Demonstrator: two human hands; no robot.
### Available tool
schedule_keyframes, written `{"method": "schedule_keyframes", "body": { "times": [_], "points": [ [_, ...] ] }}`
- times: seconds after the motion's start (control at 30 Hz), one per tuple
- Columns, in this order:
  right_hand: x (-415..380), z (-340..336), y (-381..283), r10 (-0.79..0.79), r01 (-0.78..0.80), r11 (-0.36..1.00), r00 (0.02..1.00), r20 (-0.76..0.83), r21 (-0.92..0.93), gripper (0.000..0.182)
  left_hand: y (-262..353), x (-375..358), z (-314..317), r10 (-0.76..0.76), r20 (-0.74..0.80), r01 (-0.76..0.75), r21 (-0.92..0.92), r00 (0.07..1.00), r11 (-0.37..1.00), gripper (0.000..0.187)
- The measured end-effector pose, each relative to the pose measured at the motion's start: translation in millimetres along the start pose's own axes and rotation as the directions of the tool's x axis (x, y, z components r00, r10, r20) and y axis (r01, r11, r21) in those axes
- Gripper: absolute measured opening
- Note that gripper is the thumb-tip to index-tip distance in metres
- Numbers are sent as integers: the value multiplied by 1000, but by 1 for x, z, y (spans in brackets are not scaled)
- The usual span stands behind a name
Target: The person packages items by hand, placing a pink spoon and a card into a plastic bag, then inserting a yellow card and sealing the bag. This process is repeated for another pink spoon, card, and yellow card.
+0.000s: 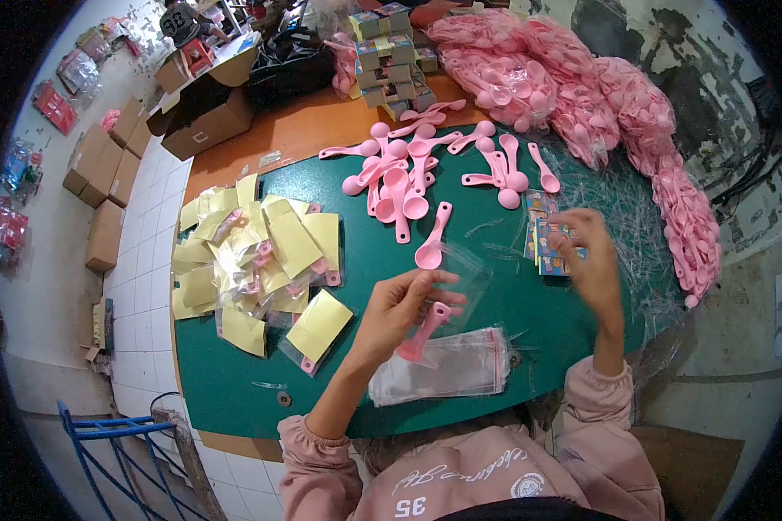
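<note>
My left hand (407, 304) pinches a clear plastic bag (467, 282) over the near middle of the table. A pink measuring spoon (425, 333) shows at that hand, apparently inside the bag. Beneath it lies a stack of clear resealable bags (443, 369). My right hand (589, 252) is over the colourful printed cards (547, 247), slightly blurred, its bent fingers apart; contact with the cards cannot be made out. Beyond my left hand, a loose pink spoon (431, 247) lies by the bag, and several more pink spoons (395, 178) are heaped farther back.
Packed bags with yellowish cards (269, 252) are piled on the left of the green table (235, 391). Plastic scraps (617, 226) litter the right side. Large bags of pink spoons (573, 95), bundled cards (387, 65) and an open carton (204, 117) stand behind. A blue metal frame (117, 430) is at lower left.
</note>
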State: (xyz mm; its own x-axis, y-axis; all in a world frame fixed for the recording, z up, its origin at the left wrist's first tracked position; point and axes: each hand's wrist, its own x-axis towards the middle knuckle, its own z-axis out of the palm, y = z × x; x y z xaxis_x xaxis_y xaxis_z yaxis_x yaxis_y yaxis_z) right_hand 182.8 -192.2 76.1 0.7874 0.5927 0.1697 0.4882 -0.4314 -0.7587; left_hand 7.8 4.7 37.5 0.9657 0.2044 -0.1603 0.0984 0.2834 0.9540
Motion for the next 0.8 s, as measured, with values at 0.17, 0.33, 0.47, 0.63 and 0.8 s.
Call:
{"method": "schedule_keyframes", "body": {
  "times": [0.17,0.33,0.47,0.63,0.8],
  "points": [
    [9,-16,97,225,-264,899,963,-148,-350,36,0,3,-2,-54,10,54,12,998,998,39],
    [9,-15,98,196,-288,899,938,-284,-330,22,-2,4,0,-74,50,72,47,996,996,39],
    [2,-25,62,-211,-10,809,929,-305,-588,19,6,4,2,-68,105,55,129,992,990,38],
    [-15,-6,-42,97,-98,938,995,18,333,16,5,6,9,-70,139,56,99,988,993,35],
    [-11,-5,-57,-122,105,991,965,233,81,12,10,1,6,-67,100,43,229,993,973,33]
  ]
}}
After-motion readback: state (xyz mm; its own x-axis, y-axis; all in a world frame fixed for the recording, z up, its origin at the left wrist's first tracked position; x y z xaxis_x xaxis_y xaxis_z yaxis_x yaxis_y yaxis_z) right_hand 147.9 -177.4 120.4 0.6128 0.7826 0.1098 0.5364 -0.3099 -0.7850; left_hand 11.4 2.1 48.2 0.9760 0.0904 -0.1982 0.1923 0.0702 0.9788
